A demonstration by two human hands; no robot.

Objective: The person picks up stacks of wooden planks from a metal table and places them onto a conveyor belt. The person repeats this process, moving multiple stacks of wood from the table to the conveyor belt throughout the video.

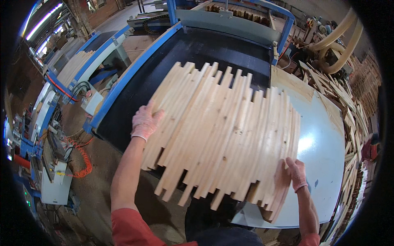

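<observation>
A wide row of pale wooden strips (pixel 221 135) lies side by side in front of me, their ends uneven at the far and near sides. My left hand (pixel 147 119), in a light pinkish glove, grips the row's left edge with the thumb on top. On the other side, my gloved right hand (pixel 294 174) clasps the right edge near the front corner. Between my hands the strips are pressed together. They cover part of a black conveyor belt (pixel 197 45) and part of a pale metal table (pixel 324 164); several near ends stick out over the front edge.
A blue rail (pixel 135 76) borders the belt on the left, and a blue frame (pixel 283 33) spans its far end. Scrap wood (pixel 349 119) is heaped along the right. Pale hoses (pixel 340 33) hang at the back right. At left stand other machines and a coiled orange hose (pixel 84 160).
</observation>
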